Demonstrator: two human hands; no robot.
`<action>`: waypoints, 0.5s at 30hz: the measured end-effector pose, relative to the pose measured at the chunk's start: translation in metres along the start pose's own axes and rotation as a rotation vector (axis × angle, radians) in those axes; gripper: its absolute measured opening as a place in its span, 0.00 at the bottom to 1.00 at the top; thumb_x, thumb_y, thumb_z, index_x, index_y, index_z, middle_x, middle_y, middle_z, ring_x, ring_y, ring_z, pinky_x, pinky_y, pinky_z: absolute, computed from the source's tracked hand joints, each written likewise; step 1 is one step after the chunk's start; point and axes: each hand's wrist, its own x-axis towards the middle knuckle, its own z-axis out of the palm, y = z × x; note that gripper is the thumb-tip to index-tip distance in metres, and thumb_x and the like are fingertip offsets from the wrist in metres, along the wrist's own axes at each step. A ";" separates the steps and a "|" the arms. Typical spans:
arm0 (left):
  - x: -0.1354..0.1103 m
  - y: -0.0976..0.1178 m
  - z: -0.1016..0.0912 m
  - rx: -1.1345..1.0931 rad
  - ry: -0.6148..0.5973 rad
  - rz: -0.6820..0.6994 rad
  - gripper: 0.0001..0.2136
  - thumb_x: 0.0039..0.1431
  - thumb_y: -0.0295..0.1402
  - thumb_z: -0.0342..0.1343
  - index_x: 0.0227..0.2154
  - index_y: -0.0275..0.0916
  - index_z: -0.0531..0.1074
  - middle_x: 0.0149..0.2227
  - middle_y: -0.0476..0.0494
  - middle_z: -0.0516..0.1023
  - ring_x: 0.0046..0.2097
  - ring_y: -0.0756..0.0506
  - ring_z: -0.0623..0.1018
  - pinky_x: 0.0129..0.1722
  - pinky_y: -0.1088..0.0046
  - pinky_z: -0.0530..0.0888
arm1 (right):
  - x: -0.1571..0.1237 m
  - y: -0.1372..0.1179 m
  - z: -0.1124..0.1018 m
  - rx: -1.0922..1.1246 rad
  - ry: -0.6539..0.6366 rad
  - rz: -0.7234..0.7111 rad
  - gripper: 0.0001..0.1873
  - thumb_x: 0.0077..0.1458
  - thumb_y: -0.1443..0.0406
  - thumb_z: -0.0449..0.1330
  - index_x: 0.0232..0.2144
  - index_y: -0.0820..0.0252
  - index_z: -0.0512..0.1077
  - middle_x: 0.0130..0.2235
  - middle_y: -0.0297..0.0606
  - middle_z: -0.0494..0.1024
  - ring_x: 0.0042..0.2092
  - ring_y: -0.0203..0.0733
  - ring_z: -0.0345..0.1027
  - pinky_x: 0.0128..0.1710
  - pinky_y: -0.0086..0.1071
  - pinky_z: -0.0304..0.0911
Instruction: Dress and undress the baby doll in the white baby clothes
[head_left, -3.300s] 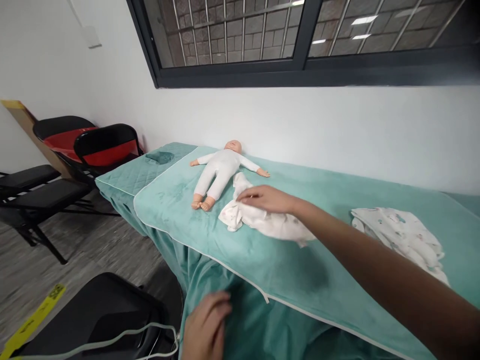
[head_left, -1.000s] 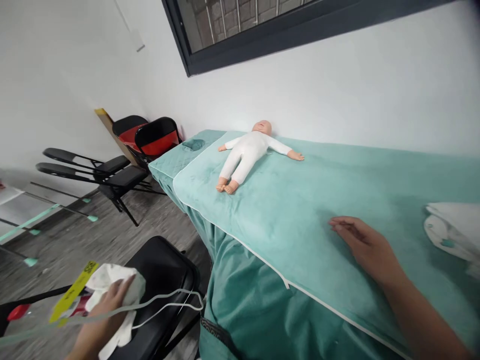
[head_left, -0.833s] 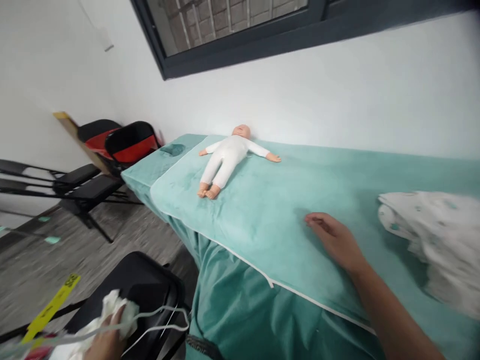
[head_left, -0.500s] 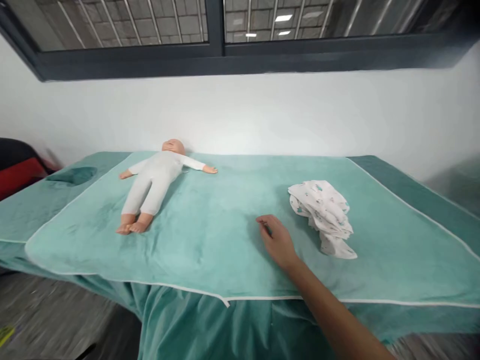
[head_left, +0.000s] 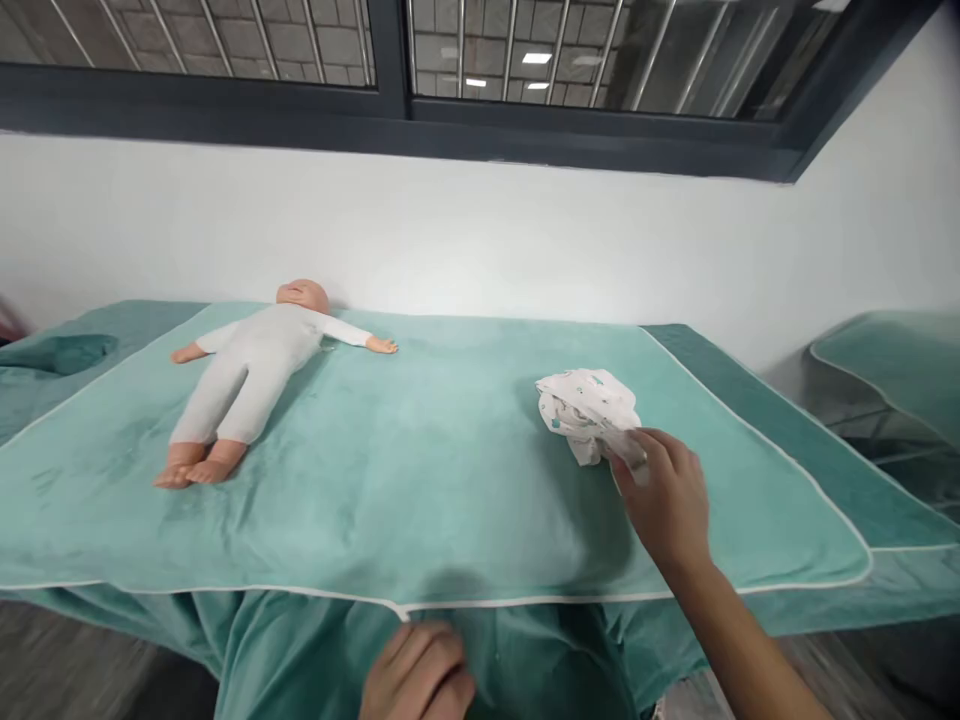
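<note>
A crumpled white cloth with small green prints (head_left: 587,400) lies on the right half of the bed. My right hand (head_left: 667,490) pinches its near edge between thumb and fingers and lifts that part slightly. Low in the head view, my left hand (head_left: 416,670) is at the bed's front edge with its fingers curled in, and I see nothing in it. A baby doll in a white bodysuit (head_left: 259,355) lies on its back at the left, arms spread, out of reach of both hands.
The bed has a light green cover (head_left: 420,480) with white piping, which hangs down in folds at the front. A white wall (head_left: 450,240) and a dark-framed barred window (head_left: 397,110) stand behind it. Another green-covered surface (head_left: 900,350) is at the far right.
My right hand has moved right from the bare cover and taken hold of the cloth's near edge. My left hand has come into view at the bottom. The view has turned to the right.
</note>
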 end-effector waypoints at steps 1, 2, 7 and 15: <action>0.018 0.001 0.012 0.032 0.010 0.067 0.15 0.59 0.23 0.49 0.37 0.48 0.78 0.31 0.43 0.78 0.33 0.43 0.76 0.30 0.64 0.73 | 0.003 0.006 0.000 -0.011 -0.010 0.027 0.18 0.61 0.55 0.57 0.49 0.57 0.72 0.50 0.50 0.76 0.50 0.58 0.69 0.49 0.49 0.64; 0.039 -0.001 0.024 0.062 -0.033 0.068 0.15 0.59 0.22 0.48 0.38 0.46 0.77 0.33 0.41 0.78 0.34 0.43 0.75 0.32 0.64 0.73 | 0.005 0.011 0.000 -0.011 -0.039 0.046 0.18 0.61 0.54 0.56 0.47 0.57 0.73 0.47 0.50 0.77 0.48 0.58 0.70 0.47 0.49 0.64; 0.155 -0.031 0.086 0.028 -0.180 -0.136 0.19 0.61 0.22 0.47 0.49 0.46 0.74 0.49 0.41 0.76 0.51 0.42 0.75 0.51 0.61 0.74 | 0.020 0.016 -0.002 0.153 -0.288 0.115 0.17 0.63 0.50 0.53 0.38 0.53 0.75 0.39 0.41 0.80 0.38 0.49 0.73 0.37 0.40 0.64; 0.193 -0.061 0.147 -0.063 -0.349 -0.197 0.18 0.65 0.32 0.51 0.57 0.44 0.70 0.51 0.40 0.75 0.51 0.41 0.75 0.52 0.62 0.72 | 0.135 0.014 -0.042 0.045 -0.123 0.138 0.18 0.61 0.51 0.53 0.39 0.51 0.78 0.42 0.40 0.81 0.43 0.50 0.73 0.38 0.38 0.61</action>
